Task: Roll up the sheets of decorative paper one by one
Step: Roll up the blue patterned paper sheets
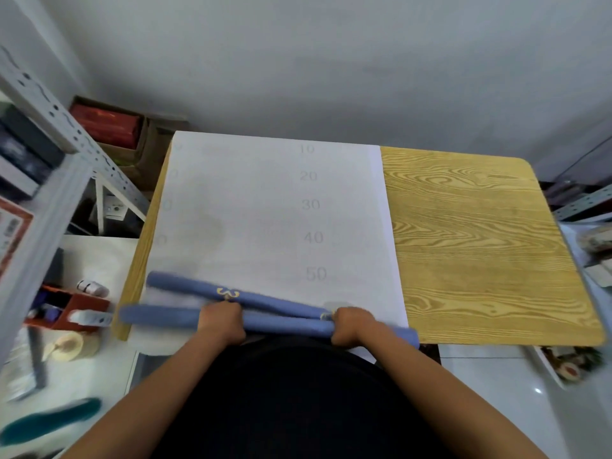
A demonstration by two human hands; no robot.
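Both hands sit at the near edge of the wooden table (480, 246), knuckles up and fingers curled down. The left hand (221, 323) and the right hand (351, 326) each grip the same blue roll of decorative paper (284, 326), which runs crosswise between them and sticks out past both: its left end overhangs the table's left edge, its right end lies just outside the right hand. A second blue roll (198, 288), bearing a gold motif, lies just beyond the fingers, touching the held roll near the right hand and angling away from it toward the far left. Both rolls rest on a white sheet (265, 207) with faint numbers 10 to 50 printed on it, spread beyond the hands. Bare wood grain lies to the right of the right hand. Left of the left hand, off the table, stand a red box (77, 309) of small items and a tape roll (71, 346); the view there is blurred.
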